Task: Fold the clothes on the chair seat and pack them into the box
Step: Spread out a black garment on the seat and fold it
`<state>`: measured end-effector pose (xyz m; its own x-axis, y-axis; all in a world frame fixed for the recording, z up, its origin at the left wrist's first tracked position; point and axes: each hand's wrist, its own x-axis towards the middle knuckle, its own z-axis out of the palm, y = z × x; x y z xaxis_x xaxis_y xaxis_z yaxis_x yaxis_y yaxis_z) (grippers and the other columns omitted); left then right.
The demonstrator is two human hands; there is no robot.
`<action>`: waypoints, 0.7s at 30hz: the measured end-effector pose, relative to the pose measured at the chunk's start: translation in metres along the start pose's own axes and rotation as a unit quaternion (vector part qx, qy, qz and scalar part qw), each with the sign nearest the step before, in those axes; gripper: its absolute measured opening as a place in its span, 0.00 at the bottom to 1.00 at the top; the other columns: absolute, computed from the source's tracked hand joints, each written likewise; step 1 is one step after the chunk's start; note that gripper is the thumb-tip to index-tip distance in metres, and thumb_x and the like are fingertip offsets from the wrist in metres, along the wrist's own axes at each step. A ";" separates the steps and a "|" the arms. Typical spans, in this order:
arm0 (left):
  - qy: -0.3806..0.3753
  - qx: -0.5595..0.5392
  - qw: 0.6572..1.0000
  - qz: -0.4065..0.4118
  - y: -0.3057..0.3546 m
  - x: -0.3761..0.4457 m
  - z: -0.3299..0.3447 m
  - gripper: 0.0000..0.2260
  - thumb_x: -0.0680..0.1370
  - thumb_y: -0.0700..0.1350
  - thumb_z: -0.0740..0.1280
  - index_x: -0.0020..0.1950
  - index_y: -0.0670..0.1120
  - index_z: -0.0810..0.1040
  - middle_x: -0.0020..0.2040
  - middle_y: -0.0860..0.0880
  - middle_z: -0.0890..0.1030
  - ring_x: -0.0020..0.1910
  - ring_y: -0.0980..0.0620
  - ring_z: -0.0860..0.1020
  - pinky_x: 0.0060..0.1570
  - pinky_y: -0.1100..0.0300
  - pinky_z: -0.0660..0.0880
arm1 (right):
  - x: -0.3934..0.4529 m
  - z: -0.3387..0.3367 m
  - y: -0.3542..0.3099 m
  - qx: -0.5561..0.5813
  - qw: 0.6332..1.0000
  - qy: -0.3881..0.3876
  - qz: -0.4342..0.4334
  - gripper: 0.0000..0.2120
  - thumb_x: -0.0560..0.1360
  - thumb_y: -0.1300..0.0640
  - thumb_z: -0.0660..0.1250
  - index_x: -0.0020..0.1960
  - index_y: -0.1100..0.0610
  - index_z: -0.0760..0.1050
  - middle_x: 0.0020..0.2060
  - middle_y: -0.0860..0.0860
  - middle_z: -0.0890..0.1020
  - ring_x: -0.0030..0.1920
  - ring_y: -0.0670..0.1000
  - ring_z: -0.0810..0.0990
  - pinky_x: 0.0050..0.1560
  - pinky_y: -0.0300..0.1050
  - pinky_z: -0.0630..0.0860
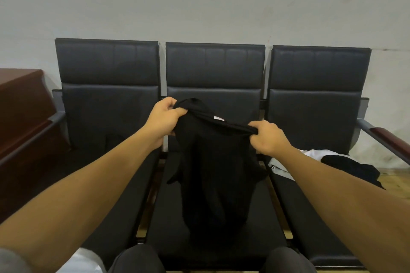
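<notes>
A black garment (210,173) hangs in front of me over the middle chair seat (264,210), its lower end reaching down to the seat. My left hand (164,119) grips its upper left edge. My right hand (267,137) grips the upper right edge, a little lower. A small white label shows near the top between my hands. More clothes lie on the right seat: a white piece (310,154) and a black piece (352,167) heaped together. No box is in view.
Three dark padded chairs stand in a row against a pale wall, with armrests at the far left (33,137) and far right (383,135). A reddish-brown wooden cabinet (20,99) stands at the left. My knees (137,259) are at the bottom edge.
</notes>
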<state>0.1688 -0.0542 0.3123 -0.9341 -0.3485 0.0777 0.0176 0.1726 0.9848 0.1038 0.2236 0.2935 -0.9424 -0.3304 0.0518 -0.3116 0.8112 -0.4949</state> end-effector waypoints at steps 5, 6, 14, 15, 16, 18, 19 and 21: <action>-0.023 -0.069 0.997 -0.029 -0.002 0.001 -0.011 0.05 0.80 0.39 0.69 0.55 0.46 0.79 0.54 0.44 0.85 0.55 0.44 0.84 0.54 0.46 0.81 | 0.007 0.006 0.006 0.127 0.992 0.009 0.018 0.16 0.76 0.64 0.60 0.45 0.46 0.81 0.40 0.55 0.84 0.43 0.57 0.83 0.51 0.61 0.82; -0.041 -0.104 0.993 -0.043 -0.001 0.000 -0.013 0.07 0.80 0.39 0.68 0.57 0.45 0.80 0.55 0.44 0.86 0.56 0.45 0.84 0.56 0.46 0.81 | 0.008 0.009 0.005 0.177 0.984 0.010 0.025 0.17 0.77 0.66 0.59 0.47 0.47 0.81 0.43 0.58 0.84 0.44 0.57 0.83 0.50 0.60 0.82; -0.013 -0.251 0.960 -0.123 -0.009 0.006 -0.027 0.15 0.77 0.39 0.72 0.64 0.43 0.80 0.60 0.44 0.83 0.59 0.44 0.83 0.51 0.49 0.82 | 0.004 0.013 -0.007 0.381 0.918 -0.039 0.106 0.24 0.74 0.71 0.54 0.52 0.51 0.83 0.39 0.52 0.78 0.36 0.48 0.75 0.35 0.41 0.75; -0.011 -0.246 0.962 -0.117 -0.010 0.006 -0.027 0.16 0.78 0.37 0.71 0.65 0.45 0.80 0.59 0.44 0.84 0.59 0.45 0.83 0.51 0.50 0.82 | 0.004 0.015 -0.006 0.400 0.908 -0.036 0.120 0.23 0.73 0.72 0.54 0.50 0.52 0.83 0.37 0.51 0.77 0.34 0.48 0.73 0.34 0.41 0.74; -0.015 -0.240 0.964 -0.111 -0.010 0.004 -0.026 0.17 0.78 0.36 0.70 0.66 0.47 0.80 0.59 0.45 0.84 0.58 0.46 0.84 0.50 0.52 0.81 | 0.004 0.016 -0.005 0.421 0.897 -0.035 0.129 0.22 0.72 0.72 0.54 0.48 0.52 0.82 0.36 0.51 0.75 0.33 0.48 0.71 0.33 0.41 0.71; -0.033 -0.234 0.967 -0.101 -0.009 0.000 -0.025 0.18 0.79 0.35 0.67 0.67 0.48 0.80 0.57 0.46 0.85 0.56 0.49 0.84 0.48 0.55 0.80 | 0.003 0.015 -0.004 0.456 0.879 -0.036 0.132 0.18 0.72 0.72 0.54 0.41 0.54 0.77 0.35 0.50 0.72 0.32 0.47 0.67 0.32 0.41 0.66; -0.037 -0.231 0.967 -0.100 -0.009 -0.001 -0.024 0.17 0.80 0.35 0.67 0.67 0.47 0.80 0.58 0.46 0.85 0.56 0.50 0.84 0.48 0.56 0.80 | 0.002 0.014 -0.004 0.465 0.875 -0.036 0.128 0.16 0.72 0.72 0.54 0.39 0.54 0.73 0.35 0.50 0.71 0.32 0.47 0.66 0.33 0.41 0.64; -0.033 -0.230 0.968 -0.095 -0.008 -0.001 -0.025 0.15 0.81 0.37 0.66 0.66 0.47 0.81 0.60 0.45 0.85 0.58 0.48 0.83 0.51 0.54 0.81 | 0.001 0.011 -0.003 0.471 0.874 -0.041 0.114 0.14 0.73 0.73 0.56 0.39 0.55 0.71 0.37 0.52 0.71 0.33 0.48 0.67 0.33 0.42 0.63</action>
<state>0.1789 -0.0784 0.3087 -0.9568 -0.2707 -0.1063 -0.0137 -0.3230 0.9463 0.1050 0.2157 0.2857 -0.9428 -0.2778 -0.1844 0.1573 0.1169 -0.9806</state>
